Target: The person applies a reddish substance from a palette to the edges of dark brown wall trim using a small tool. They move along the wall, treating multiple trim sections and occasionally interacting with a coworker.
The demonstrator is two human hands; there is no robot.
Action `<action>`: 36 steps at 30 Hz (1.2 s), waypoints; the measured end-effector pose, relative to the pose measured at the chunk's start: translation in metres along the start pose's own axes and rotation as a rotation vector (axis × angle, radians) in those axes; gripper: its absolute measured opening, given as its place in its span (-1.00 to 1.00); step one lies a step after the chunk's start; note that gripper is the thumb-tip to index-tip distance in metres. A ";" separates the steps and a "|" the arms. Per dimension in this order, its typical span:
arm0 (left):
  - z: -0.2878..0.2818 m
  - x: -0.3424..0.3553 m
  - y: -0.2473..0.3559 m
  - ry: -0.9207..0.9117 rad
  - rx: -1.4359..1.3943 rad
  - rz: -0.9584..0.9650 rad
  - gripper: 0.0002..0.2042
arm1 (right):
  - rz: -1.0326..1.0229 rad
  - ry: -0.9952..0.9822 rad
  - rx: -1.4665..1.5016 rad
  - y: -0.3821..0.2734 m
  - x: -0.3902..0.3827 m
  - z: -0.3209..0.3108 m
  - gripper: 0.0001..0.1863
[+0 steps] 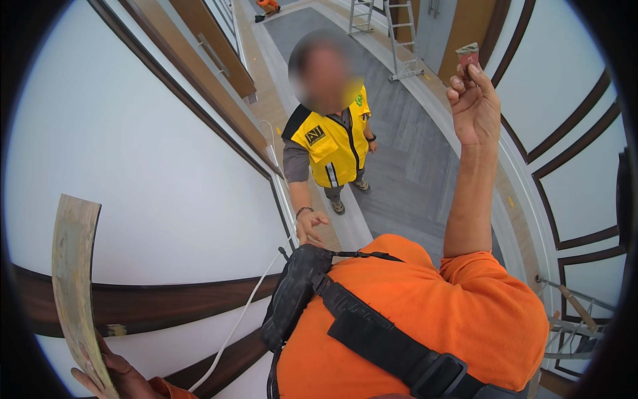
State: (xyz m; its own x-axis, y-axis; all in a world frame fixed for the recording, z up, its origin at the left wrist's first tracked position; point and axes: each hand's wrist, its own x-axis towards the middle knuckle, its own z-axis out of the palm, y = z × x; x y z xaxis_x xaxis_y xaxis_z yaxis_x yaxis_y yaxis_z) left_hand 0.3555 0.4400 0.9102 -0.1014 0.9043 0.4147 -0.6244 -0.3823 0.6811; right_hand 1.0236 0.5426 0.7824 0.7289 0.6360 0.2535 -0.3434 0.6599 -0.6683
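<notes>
My right hand (474, 110) is raised at the upper right, with fingers and thumb closed on a small red scraper (469, 58). The scraper's upper edge looks smeared with grey-green filler. Low on the left, my left hand (119, 372) grips the bottom of a long, flat, slightly curved board (74, 286). Pale and brownish smears cover the board's face. It stands upright in front of the white wall panel (159, 179), beside a dark wood trim band (179, 302). Some of my left fingers are hidden behind the board.
A person in a yellow vest (335, 146) stands close ahead, one hand (310, 226) reaching toward the black bag (299, 286) on my chest strap. A white cable (232, 326) hangs at left. A stepladder (402, 40) stands on the grey floor (399, 153); another metal frame (578, 326) is at right.
</notes>
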 end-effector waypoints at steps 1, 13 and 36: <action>-0.001 0.000 0.000 0.002 0.009 0.002 -0.33 | 0.000 0.003 -0.002 0.000 0.001 0.000 -0.70; -0.002 0.005 0.001 -0.018 0.031 -0.001 -0.34 | 0.006 -0.006 -0.052 0.004 0.002 0.006 -0.66; -0.003 0.008 0.003 -0.005 0.055 -0.002 -0.35 | 0.020 0.000 -0.017 0.009 -0.002 0.006 -0.73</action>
State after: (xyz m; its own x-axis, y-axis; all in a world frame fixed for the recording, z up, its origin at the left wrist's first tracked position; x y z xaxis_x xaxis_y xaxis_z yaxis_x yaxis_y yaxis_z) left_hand 0.3506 0.4463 0.9143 -0.0963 0.9043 0.4158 -0.5814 -0.3902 0.7139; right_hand 1.0159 0.5501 0.7798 0.7218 0.6492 0.2402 -0.3480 0.6403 -0.6848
